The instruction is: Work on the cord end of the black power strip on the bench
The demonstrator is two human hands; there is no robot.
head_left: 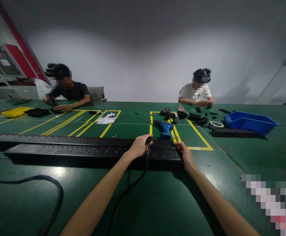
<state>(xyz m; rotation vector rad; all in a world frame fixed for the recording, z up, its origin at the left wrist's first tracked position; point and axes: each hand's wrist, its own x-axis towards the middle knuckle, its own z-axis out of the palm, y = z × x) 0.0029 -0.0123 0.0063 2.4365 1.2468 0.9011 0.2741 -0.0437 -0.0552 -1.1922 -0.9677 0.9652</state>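
Observation:
Two long black power strips (84,152) lie side by side across the green table, with rows of sockets and small red marks along their tops. My left hand (139,147) is closed round a black plug (149,140) above the right part of the strips. A black cord (143,175) runs from that plug down toward me. At the right end of the strips, my right hand (186,156) grips the end, its fingers bent over the top edge. Whether the plug's pins sit in a socket is hidden.
Beyond the strips lie a blue cordless drill (166,128), a darker drill (167,113), white papers (107,118) and a roll of tape (216,124). A blue bin (251,121) stands at right. A thick black cable (47,178) curves at front left. Two people sit opposite.

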